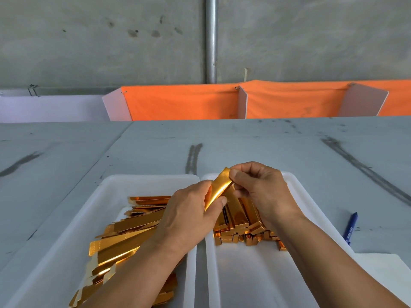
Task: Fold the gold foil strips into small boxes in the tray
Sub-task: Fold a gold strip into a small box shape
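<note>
A gold foil strip (219,187) is held up between both hands above the gap between two white trays. My left hand (189,212) grips its lower end, thumb on the foil. My right hand (258,187) pinches its upper end between thumb and fingers. The left tray (106,190) holds a loose pile of flat gold strips (129,234). The right tray (295,190) holds several folded gold boxes (242,223), partly hidden behind my hands.
A blue pen (351,227) lies on the grey table (266,143) right of the trays. A white sheet (384,270) sits at the lower right. An orange cloth barrier (184,103) and a metal pole (211,41) stand behind the table's far edge.
</note>
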